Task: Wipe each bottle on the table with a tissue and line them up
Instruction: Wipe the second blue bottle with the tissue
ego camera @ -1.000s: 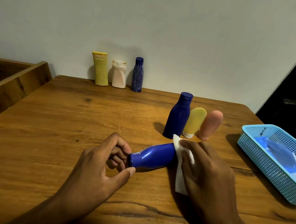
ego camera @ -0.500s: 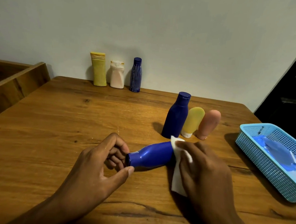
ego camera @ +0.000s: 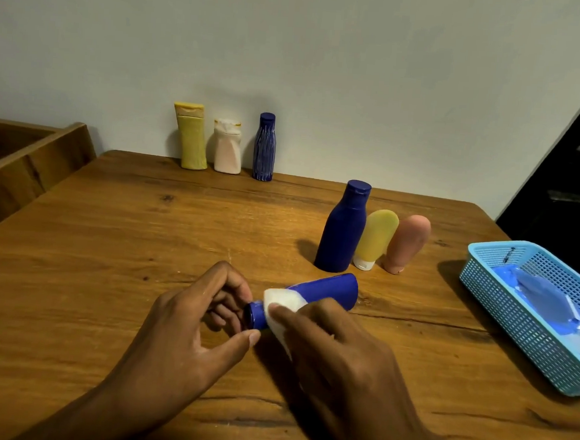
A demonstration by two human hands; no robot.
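A blue bottle (ego camera: 328, 289) lies on its side near the front of the wooden table (ego camera: 143, 237), cap pointing left. My left hand (ego camera: 192, 319) pinches the cap end. My right hand (ego camera: 334, 346) presses a white tissue (ego camera: 281, 303) around the bottle's neck. Behind it stand a tall dark blue bottle (ego camera: 343, 227), a yellow tube (ego camera: 376, 238) and a pink tube (ego camera: 407, 243) side by side. Against the wall, in a row, stand a yellow bottle (ego camera: 190, 137), a white bottle (ego camera: 228, 146) and a striped blue bottle (ego camera: 265, 147).
A light blue plastic basket (ego camera: 502, 303) with a blue packet and tissues inside sits at the table's right edge. A wooden frame (ego camera: 28, 163) borders the table on the left. A dark opening lies beyond the right side.
My right hand has slid the tissue left along the lying blue bottle, from its base end to its neck near the cap. The bottle's base is now uncovered.
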